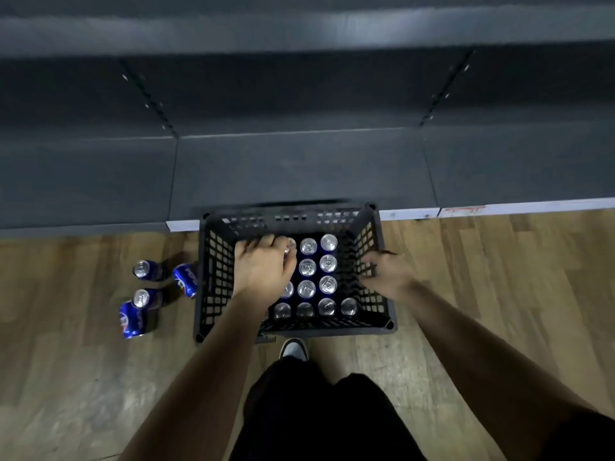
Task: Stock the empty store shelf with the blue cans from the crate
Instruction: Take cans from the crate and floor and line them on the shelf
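On the wood floor [100, 377], the crate [299, 327] sat against the front edge of the empty shelf [299, 168], handy for stocking. The left hand [263, 267] curled round a blue can [290, 247] at the crate's far-left corner. The right hand [387, 272] gripped its right wall, likely steadying it.

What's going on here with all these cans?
A person stands over a black crate of blue cans on the floor before an empty shelf. The left hand reaches in, fingers curled over the back-left cans; the right hand grips the crate's right wall. Four loose cans sit on the floor left of it, two upright, two tipped over.
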